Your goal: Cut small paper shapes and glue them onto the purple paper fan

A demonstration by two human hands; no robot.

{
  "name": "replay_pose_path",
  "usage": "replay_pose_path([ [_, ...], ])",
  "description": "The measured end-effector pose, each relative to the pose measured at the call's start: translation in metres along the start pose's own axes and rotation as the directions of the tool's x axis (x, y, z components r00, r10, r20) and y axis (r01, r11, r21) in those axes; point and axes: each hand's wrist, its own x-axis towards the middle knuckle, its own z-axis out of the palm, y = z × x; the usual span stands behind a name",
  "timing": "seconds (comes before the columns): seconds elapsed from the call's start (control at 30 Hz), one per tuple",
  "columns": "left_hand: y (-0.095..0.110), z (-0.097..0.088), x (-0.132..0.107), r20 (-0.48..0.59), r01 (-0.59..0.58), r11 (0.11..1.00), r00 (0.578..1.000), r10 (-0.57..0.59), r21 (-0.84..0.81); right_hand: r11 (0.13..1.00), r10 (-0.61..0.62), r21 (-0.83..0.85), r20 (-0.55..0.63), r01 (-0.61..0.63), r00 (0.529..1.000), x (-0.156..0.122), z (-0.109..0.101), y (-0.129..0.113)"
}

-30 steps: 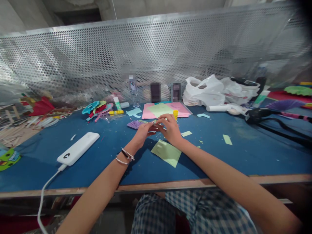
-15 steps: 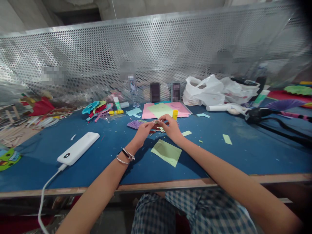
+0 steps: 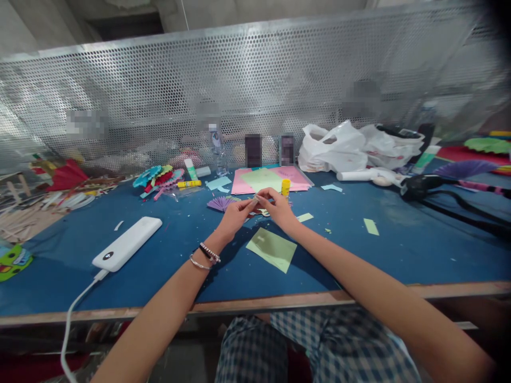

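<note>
My left hand (image 3: 238, 214) and my right hand (image 3: 275, 206) meet over the middle of the table, fingertips pinched together. What they pinch is small and mostly hidden by the fingers. Just left of them lies a pleated purple paper fan (image 3: 219, 203), and behind the right hand stands a yellow glue stick (image 3: 285, 188). A green paper sheet (image 3: 272, 249) rests flat below the hands, shaded in part. Beyond them is a stack of pink paper (image 3: 239, 183) with a light green sheet (image 3: 261, 180) on top.
On the left, a white power bank (image 3: 128, 243) trails a cable over the table edge. Paper flowers (image 3: 154, 178), another yellow glue stick (image 3: 189, 184) and a water bottle (image 3: 217, 151) stand farther back. White plastic bags (image 3: 331, 149) and black straps (image 3: 451, 210) occupy the right, before a perforated metal screen (image 3: 255, 80).
The fingertips have drawn slightly closer together, and less of the small thing between them shows. Both hands keep nearly the same place over the table.
</note>
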Motion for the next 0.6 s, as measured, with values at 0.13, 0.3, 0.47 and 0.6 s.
replay_pose_path([
  [0.13, -0.0015, -0.0010, 0.0004, -0.022, 0.011, 1.000, 1.000, -0.011, -0.017, 0.998, 0.032, 0.046, 0.047, -0.034, 0.998, -0.0005, 0.0002, -0.0019],
  [0.3, -0.0015, -0.0030, 0.0011, -0.065, 0.002, 1.000, 0.998, 0.000, 0.018, 1.000, 0.022, 0.010, 0.074, -0.023, 0.997, -0.0014, -0.0010, -0.0034],
  [0.47, -0.0033, -0.0052, 0.0021, -0.115, -0.006, 1.000, 0.993, 0.008, 0.022, 0.996, 0.013, -0.083, 0.042, -0.009, 0.999, 0.0003, -0.0024, -0.0001],
  [0.6, -0.0048, -0.0061, 0.0026, -0.190, -0.023, 0.998, 0.981, 0.032, 0.050, 0.993, 0.036, -0.109, 0.040, -0.032, 0.999, 0.0017, -0.0028, 0.0003],
])
